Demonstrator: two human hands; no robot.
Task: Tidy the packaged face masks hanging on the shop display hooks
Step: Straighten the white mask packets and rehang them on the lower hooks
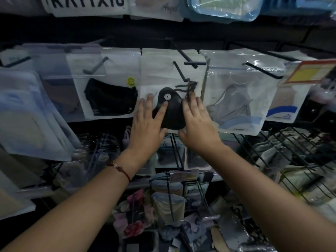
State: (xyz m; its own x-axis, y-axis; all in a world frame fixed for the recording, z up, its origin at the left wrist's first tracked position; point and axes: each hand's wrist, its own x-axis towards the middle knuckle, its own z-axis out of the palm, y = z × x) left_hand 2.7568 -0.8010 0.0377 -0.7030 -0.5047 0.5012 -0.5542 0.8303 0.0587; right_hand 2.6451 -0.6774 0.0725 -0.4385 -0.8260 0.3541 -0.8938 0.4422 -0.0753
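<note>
A white packet holding a black mask with a round white valve (pixel 171 106) hangs on a black hook (pixel 180 71) at the middle of the display. My left hand (pixel 147 124) lies flat on its left side, fingers spread, one fingertip just under the valve. My right hand (pixel 196 124) presses the packet's right side, fingers over the dark ear cords. To the left hangs a packet with a black mask (pixel 109 97). On the right hangs a clear packet with a grey mask (pixel 236 99).
More packets fill the row above (pixel 223 8) and the far left (pixel 27 110). A yellow and red price tag (pixel 311 73) sticks out at right. Wire hooks with small packets (pixel 171 197) project below my hands. Wire baskets (pixel 300 160) stand lower right.
</note>
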